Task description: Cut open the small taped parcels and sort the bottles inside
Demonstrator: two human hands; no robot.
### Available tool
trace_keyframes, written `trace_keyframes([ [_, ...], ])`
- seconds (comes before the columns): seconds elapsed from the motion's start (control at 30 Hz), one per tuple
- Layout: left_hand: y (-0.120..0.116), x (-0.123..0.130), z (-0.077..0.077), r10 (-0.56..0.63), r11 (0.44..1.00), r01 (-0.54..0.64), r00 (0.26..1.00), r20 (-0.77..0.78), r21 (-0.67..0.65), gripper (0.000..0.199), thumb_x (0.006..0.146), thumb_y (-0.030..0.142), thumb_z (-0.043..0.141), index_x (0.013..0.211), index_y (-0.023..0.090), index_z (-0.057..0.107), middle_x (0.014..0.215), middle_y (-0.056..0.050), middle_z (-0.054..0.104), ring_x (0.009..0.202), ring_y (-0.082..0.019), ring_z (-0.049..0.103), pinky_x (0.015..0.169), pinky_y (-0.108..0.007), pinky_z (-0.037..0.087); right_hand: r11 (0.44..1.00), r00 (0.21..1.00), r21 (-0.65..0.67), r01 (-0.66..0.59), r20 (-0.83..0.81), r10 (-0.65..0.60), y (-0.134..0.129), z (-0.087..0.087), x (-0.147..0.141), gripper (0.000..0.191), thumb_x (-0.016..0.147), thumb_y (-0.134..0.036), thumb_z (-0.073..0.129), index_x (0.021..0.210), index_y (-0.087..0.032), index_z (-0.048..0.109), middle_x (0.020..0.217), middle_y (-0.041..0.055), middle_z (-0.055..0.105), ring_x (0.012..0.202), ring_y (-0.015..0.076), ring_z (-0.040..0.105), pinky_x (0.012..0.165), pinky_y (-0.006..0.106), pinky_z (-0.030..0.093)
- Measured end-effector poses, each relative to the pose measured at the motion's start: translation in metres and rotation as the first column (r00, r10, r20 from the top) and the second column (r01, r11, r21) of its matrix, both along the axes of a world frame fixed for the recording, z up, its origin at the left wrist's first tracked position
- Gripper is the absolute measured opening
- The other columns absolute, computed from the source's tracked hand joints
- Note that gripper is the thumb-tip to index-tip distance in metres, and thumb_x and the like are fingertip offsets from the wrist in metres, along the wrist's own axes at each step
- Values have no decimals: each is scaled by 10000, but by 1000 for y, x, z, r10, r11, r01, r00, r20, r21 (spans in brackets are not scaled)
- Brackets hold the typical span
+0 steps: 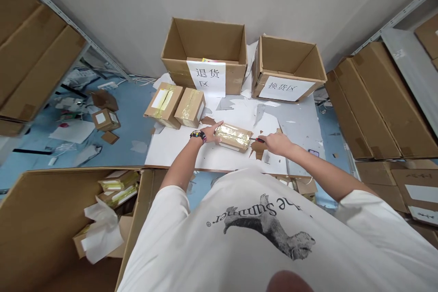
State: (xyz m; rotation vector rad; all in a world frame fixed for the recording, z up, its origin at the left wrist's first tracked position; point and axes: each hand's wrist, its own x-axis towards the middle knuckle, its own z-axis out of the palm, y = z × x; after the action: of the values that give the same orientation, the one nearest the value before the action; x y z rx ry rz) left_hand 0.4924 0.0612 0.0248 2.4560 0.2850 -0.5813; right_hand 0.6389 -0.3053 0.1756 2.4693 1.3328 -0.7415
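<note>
A small cardboard box [233, 137], wrapped in shiny yellowish tape, lies on the white table in front of me. My left hand [212, 133] grips its left end, with the thumb and fingers around the edges. My right hand [278, 143] is closed around a slim tool [259, 139] with a red and black handle; its thin tip meets the right end of the box. Whether the tip is a blade or a shaft is too small to tell. Two more taped boxes, a larger one [164, 104] and a smaller one [190, 107], stand behind my left hand.
Two large open cartons with paper signs, one left [171, 70] and one right [290, 87], stand at the table's back. Torn paper and cardboard scraps litter the tabletop [201, 159]. A big open carton [30, 219] holds packages at my lower left. Shelved cartons [376, 100] flank the right.
</note>
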Motion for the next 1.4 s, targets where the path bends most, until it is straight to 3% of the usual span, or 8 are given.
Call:
trace_keyframes([
  [0.27, -2, -2, 1, 37, 999, -37, 999, -14, -4, 1252, 832, 704, 827, 1859, 382, 187, 1335, -83, 796, 1213, -364, 771, 1064, -429, 564, 997, 997, 16, -76, -24, 76, 78, -20, -28, 597, 1049, -167, 579, 1639, -255, 597, 1328, 183, 826, 1206, 349, 793, 976, 399, 551],
  [0.43, 0, -5, -3, 37, 999, -37, 999, -10, -6, 1254, 826, 712, 825, 1855, 409, 175, 1365, -75, 798, 1188, -353, 782, 1072, -429, 566, 998, 999, -45, -42, -1, 42, 41, -33, -16, 557, 1113, -217, 510, 1666, -257, 564, 1288, 185, 833, 1183, 338, 802, 952, 391, 549],
  [0.77, 1, -3, 8, 18, 999, -15, 997, -75, 31, 1238, 848, 734, 805, 1858, 413, 167, 1368, -73, 802, 1269, -392, 753, 1110, -476, 547, 997, 998, -62, -44, 33, 46, -13, -10, -16, 530, 1104, -169, 501, 1625, -228, 580, 1213, 221, 834, 1124, 342, 805, 905, 380, 512],
  [0.9, -3, 3, 16, -23, 994, 25, 1000, -14, 104, 1226, 838, 675, 840, 1857, 363, 233, 1654, -135, 631, 1535, -461, 553, 1243, -564, 463, 1000, 1000, 5, 3, 16, -3, -42, -20, -12, 623, 1107, -163, 466, 1717, -287, 500, 1329, 211, 801, 1126, 333, 801, 901, 380, 517],
  [1.0, -23, 16, 17, -16, 983, -9, 990, 139, 182, 1011, 898, 604, 812, 1789, 300, 441, 1814, -153, 446, 1676, -511, 312, 1351, -677, 295, 982, 985, 86, 171, -3, -171, -67, -34, -15, 620, 1154, -236, 426, 1764, -345, 440, 1351, 166, 799, 1092, 323, 802, 886, 378, 525],
  [1.13, -71, 38, 10, -155, 973, 100, 950, 272, 207, 815, 999, 364, 708, 1775, 348, 458, 1763, -118, 531, 1640, -436, 402, 1385, -713, 182, 862, 897, 246, 442, -112, -428, -92, -52, -34, 615, 1189, -344, 394, 1803, -364, 381, 1418, 117, 766, 1136, 318, 770, 890, 371, 546],
  [1.27, -106, 52, 5, -350, 914, 258, 892, 287, 314, 761, 1035, 219, 601, 1758, 419, 469, 1678, -98, 623, 1548, -363, 534, 1375, -683, 225, 771, 861, 384, 509, -247, -445, -93, -64, -66, 609, 1221, -413, 317, 1828, -385, 345, 1339, 99, 728, 1094, 284, 735, 904, 357, 554],
  [1.4, -114, 53, 8, -439, 867, 323, 855, 275, 380, 645, 1096, 184, 467, 1700, 387, 563, 1665, -101, 646, 1514, -347, 577, 1353, -635, 300, 783, 873, 389, 486, -241, -423, -80, -69, -85, 591, 1232, -425, 310, 1819, -409, 371, 1271, 103, 680, 1032, 259, 685, 889, 342, 539],
])
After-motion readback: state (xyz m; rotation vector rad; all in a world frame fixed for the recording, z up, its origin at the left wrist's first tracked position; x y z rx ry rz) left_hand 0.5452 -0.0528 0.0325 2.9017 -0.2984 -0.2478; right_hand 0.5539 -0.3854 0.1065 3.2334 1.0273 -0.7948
